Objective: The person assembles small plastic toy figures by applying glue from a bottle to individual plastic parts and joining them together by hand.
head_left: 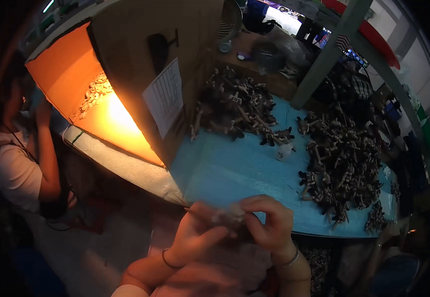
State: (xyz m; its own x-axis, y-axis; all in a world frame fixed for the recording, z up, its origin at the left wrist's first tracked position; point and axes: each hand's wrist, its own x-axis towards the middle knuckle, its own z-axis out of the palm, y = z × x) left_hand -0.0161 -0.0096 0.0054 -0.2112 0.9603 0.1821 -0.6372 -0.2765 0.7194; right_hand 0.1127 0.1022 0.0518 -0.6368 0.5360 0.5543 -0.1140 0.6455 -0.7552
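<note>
Left hand (195, 236): grip pinching small pale piece (229, 216), thumb below, fingers behind. Right hand (273, 222): thumb and forefinger pinching same piece at right edge. Piece blurred, detail unclear; held between both hands, in front of near edge of blue table (215, 171).

On table: rear pile (242, 106) of small dark-and-pale parts; larger right-hand pile (346, 158), similar parts; small whitish bag (285, 152) between piles. Cardboard panel (121, 34) upright at left, bearing white sheet (165, 99). Beyond panel: brightly lit orange-walled box (59, 67); co-worker (19, 171) beside it.
</note>
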